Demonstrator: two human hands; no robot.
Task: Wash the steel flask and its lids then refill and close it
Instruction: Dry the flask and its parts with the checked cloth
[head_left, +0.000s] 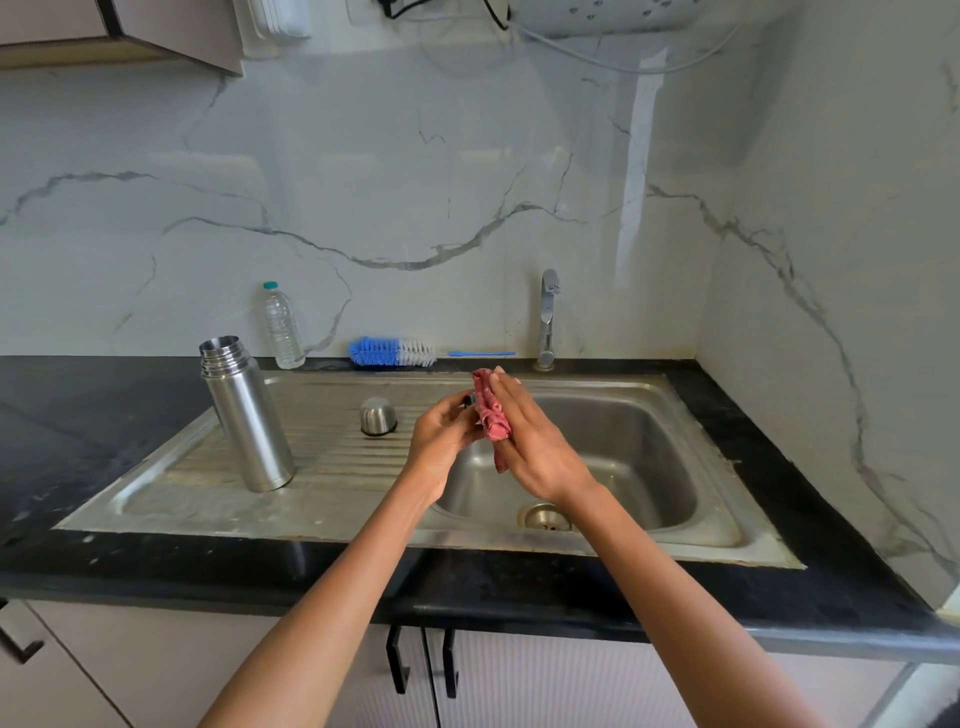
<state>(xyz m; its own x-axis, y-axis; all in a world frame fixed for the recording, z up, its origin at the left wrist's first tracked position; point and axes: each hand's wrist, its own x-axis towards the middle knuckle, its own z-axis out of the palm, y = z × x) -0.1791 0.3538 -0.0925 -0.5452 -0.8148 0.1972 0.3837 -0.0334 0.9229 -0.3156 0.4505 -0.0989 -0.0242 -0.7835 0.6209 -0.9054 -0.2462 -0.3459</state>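
Bright, even daylight, pretty soft overall. Glossy streak of glare on the marble wall (636, 208) up behind the hands (498, 431). Faint shadows only under the forearms. Sharp around the hands, with wide-angle bending and slight smear toward the far corners.
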